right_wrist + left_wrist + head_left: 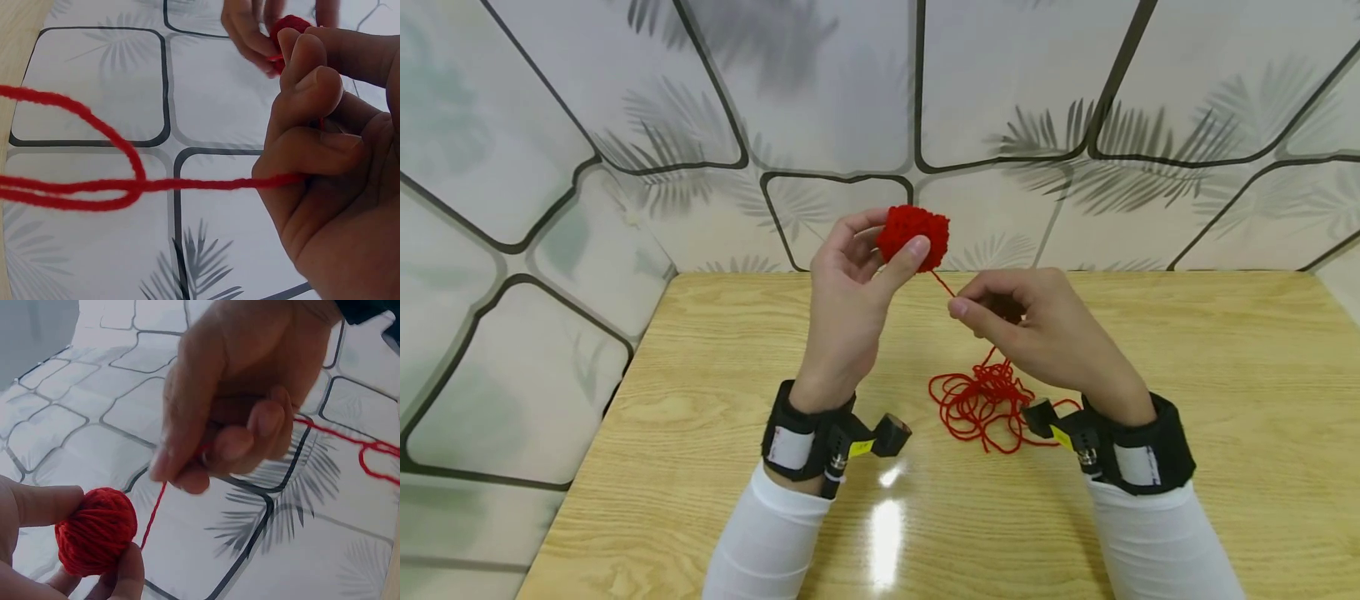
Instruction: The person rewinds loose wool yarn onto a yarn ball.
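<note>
A ball of red yarn (912, 233) is gripped by my left hand (853, 304), thumb on its near side, raised above the table's far edge. In the left wrist view the wound ball (97, 531) sits between thumb and fingers. To its right, my right hand (1037, 325) pinches the yarn strand (153, 515) that runs from the ball. Through its curled fingers the strand passes on, and the right wrist view shows the yarn (206, 184) leaving past the little finger. Below that hand a loose tangle of red yarn (981, 404) lies on the table.
The light wooden table (700, 400) meets a wall covering (842, 100) with stone outlines and leaf prints at its back and left. Black wrist straps with small cameras (891, 435) sit on both wrists, the right camera (1039, 417) close to the tangle.
</note>
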Motion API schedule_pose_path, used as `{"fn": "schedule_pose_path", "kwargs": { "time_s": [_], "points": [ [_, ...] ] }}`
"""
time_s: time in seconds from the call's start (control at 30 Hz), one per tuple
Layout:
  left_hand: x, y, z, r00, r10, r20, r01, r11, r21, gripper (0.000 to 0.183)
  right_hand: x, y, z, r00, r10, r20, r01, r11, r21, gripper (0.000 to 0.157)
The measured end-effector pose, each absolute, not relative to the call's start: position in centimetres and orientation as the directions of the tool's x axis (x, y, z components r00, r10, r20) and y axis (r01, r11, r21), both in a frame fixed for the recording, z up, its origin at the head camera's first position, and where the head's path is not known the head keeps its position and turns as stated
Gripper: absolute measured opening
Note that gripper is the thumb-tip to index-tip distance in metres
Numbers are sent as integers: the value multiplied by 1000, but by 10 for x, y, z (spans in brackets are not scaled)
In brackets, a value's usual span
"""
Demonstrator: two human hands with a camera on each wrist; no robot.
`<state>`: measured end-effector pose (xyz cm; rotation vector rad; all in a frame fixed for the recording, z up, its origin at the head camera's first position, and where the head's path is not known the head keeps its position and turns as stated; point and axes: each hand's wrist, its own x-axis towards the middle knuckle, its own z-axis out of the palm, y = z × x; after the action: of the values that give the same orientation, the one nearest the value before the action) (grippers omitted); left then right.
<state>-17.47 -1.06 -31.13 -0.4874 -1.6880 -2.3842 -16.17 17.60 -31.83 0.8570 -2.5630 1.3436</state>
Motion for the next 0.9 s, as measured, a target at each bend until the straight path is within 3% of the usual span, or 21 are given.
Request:
{"fn": "schedule_pose_path", "kwargs": {
  "time_s": [0.23,0.37,0.5,0.63,0.77,0.9],
  "points": [
    [-176,-8,-315,-898,-5,439,434,-159,887,41,-153,179,-309,-826,-410,387,-550,434,-714,5],
    [-176,-6,-316,-892,9,452,447,-137,884,40,-150,182,-305,-834,-368,410,-542,408,-735,4],
    [-175,-7,-314,-913,14,408,396,-209,894,40,-152,186,-305,-819,-418,393,-555,402,-728,5],
    [-174,-11,-310,-944,30,329,293,-381,877,40,-158,189,-310,-792,-514,329,-566,419,-710,4],
    [-174,-15,-306,-963,125,238,131,-553,823,39,-164,189,-317,-795,-530,295,-554,435,-710,7],
    [-175,-19,-304,-949,260,180,-9,-590,808,34,-170,190,-322,-832,-467,301,-519,462,-719,11]
  ]
}}
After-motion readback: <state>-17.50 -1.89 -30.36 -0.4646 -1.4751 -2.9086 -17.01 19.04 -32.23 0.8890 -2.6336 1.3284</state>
